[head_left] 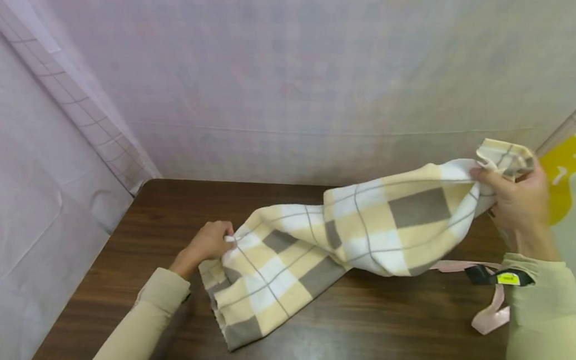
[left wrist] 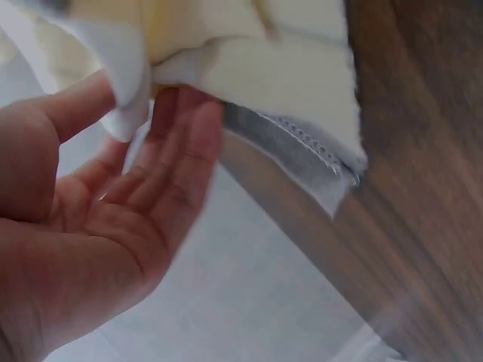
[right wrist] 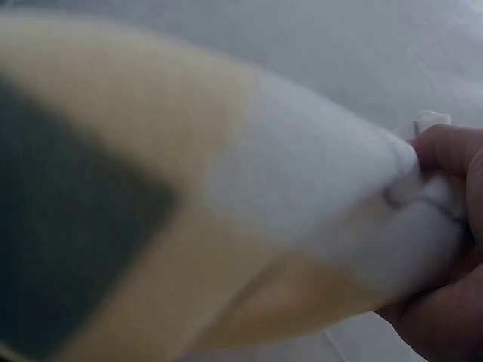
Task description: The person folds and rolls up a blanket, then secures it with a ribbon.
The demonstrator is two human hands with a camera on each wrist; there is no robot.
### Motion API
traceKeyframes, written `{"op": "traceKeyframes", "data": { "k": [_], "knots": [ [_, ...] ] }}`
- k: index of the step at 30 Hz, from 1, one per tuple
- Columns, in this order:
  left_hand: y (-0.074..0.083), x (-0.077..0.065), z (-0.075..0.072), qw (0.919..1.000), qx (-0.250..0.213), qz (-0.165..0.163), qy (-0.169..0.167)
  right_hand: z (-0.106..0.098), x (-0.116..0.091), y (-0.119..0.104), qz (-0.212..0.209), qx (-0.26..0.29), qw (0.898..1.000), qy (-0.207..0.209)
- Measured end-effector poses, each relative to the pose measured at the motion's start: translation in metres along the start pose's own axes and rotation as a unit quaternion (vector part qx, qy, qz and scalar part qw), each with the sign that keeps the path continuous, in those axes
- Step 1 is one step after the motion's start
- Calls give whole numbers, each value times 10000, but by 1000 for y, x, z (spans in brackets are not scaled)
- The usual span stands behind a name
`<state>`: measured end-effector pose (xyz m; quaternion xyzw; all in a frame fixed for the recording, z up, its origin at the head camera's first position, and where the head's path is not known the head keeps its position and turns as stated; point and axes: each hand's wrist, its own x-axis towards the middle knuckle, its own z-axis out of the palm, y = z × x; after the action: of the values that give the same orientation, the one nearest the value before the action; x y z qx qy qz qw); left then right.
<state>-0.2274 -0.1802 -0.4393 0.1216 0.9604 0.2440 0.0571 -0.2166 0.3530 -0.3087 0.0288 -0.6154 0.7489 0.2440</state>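
A plaid fleece cloth (head_left: 282, 269) in cream, white and grey-brown stretches slantwise between both hands in the head view, twisted and folded at its middle. My left hand (head_left: 209, 241) pinches its edge low on the left. In the left wrist view, the thumb of this left hand (left wrist: 113, 204) goes behind a fold, and a stitched seam shows along the hem. Higher on the right, my right hand (head_left: 524, 205) grips a bunched end that sticks up past the fingers. Blurred cloth (right wrist: 211, 188) fills much of the right wrist view, narrowing into the right hand (right wrist: 445, 249).
Below is a dark brown wooden table (head_left: 387, 332). A pink strap (head_left: 491, 317) shows beside the right sleeve, near a black piece with a yellow label (head_left: 508, 278). Pale sheets (head_left: 295, 80) hang behind and left; a yellow cut-out shape (head_left: 566, 177) is at the far right.
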Motion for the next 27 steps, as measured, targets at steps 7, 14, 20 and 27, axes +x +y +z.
{"op": "traceKeyframes", "data": {
  "k": [7, 14, 20, 27],
  "knots": [
    [-9, -9, -44, 9850, -1253, -231, 1163, -39, -3, -11, -50, -3038, 9527, -36],
    [-4, -26, -103, 9285, -3152, 283, 1945, -66, -9, -20, 312, -3694, 9203, -1254],
    [-17, -42, -130, 8912, -3693, 1245, 2322, -78, -10, -8, 734, -4883, 8015, -3372],
    [-35, -60, -142, 9154, -3025, 1798, 1957, -63, -18, 20, 1012, -5473, 6760, -4830]
  ]
}}
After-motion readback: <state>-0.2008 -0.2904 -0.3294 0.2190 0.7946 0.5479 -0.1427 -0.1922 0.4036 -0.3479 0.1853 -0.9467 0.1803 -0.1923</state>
